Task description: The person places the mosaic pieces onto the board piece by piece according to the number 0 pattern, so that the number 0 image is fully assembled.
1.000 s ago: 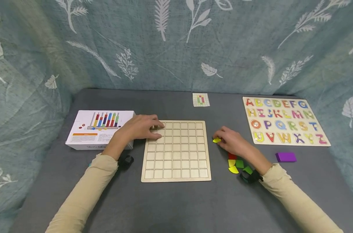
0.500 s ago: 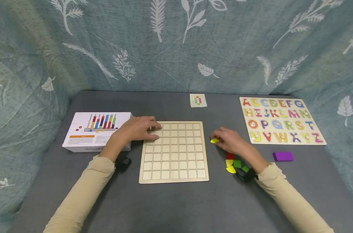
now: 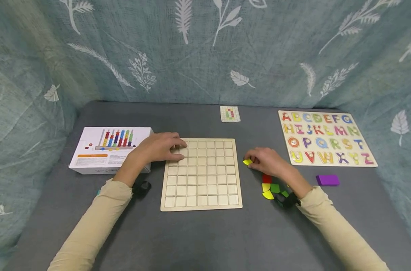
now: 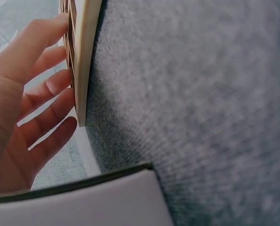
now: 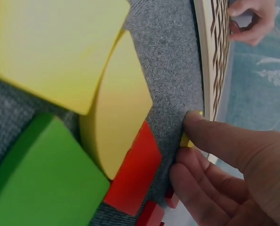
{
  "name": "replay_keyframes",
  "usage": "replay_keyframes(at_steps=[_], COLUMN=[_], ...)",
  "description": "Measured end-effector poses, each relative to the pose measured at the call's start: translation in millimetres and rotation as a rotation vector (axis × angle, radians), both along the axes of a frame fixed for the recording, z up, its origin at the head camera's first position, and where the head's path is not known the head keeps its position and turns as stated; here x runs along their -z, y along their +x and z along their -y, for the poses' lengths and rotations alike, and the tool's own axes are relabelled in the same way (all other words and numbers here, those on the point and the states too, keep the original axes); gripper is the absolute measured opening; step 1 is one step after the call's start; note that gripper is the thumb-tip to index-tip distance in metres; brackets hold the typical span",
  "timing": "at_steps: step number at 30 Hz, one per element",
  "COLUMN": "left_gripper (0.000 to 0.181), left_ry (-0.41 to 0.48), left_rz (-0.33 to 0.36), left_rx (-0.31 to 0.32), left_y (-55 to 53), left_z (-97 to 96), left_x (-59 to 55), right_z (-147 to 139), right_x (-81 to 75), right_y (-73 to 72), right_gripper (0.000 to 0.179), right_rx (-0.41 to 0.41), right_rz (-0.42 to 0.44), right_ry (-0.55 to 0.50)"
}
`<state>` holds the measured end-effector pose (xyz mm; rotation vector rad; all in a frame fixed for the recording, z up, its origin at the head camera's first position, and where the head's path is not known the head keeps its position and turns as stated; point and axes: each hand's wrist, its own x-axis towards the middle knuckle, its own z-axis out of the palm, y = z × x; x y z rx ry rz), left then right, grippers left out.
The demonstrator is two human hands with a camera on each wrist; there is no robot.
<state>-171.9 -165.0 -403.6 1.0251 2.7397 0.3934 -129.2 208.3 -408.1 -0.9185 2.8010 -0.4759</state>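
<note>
My left hand (image 3: 159, 146) rests its fingertips on the upper left corner of a wooden grid board (image 3: 202, 170). In the left wrist view its fingers (image 4: 48, 117) are loosely spread against the board's face. Just off the board's right edge, my right hand (image 3: 267, 162) pinches a yellow quarter-circle block (image 3: 247, 162) between thumb and fingers. The right wrist view shows only a sliver of that block. Close below the right hand lie a red block (image 3: 266, 178), a green square block (image 3: 274, 188) and yellow rounded blocks (image 3: 268, 195); the forearm partly covers others.
A white box with an abacus picture (image 3: 110, 150) stands left of the board. Behind the board lies a small pattern card (image 3: 230, 114). At the right are an alphabet puzzle board (image 3: 327, 139) and a purple block (image 3: 328, 180). A patterned curtain (image 3: 205, 56) hangs behind the table.
The head view has shifted slightly. Both hands keep nearly the same places; the right still pinches the yellow block beside the board.
</note>
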Motion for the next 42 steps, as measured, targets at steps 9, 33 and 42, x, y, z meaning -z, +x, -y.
replay_keyframes(at_steps=[9, 33, 42], left_gripper=[0.035, 0.032, 0.033], left_ry=[0.013, 0.017, 0.01], left_rz=[0.022, 0.005, 0.007], left_rx=[0.005, 0.02, 0.026], left_y=[2.0, -0.9, -3.6], left_z=[-1.8, 0.8, 0.6], left_x=[2.8, -3.0, -2.7], right_z=[-1, 0, 14], right_x=[-0.2, 0.6, -6.1], right_y=[1.4, 0.0, -7.5], right_gripper=[0.017, 0.025, 0.012], right_rx=[-0.009, 0.043, 0.066], right_rz=[0.01, 0.024, 0.122], right_ry=[0.029, -0.214, -0.442])
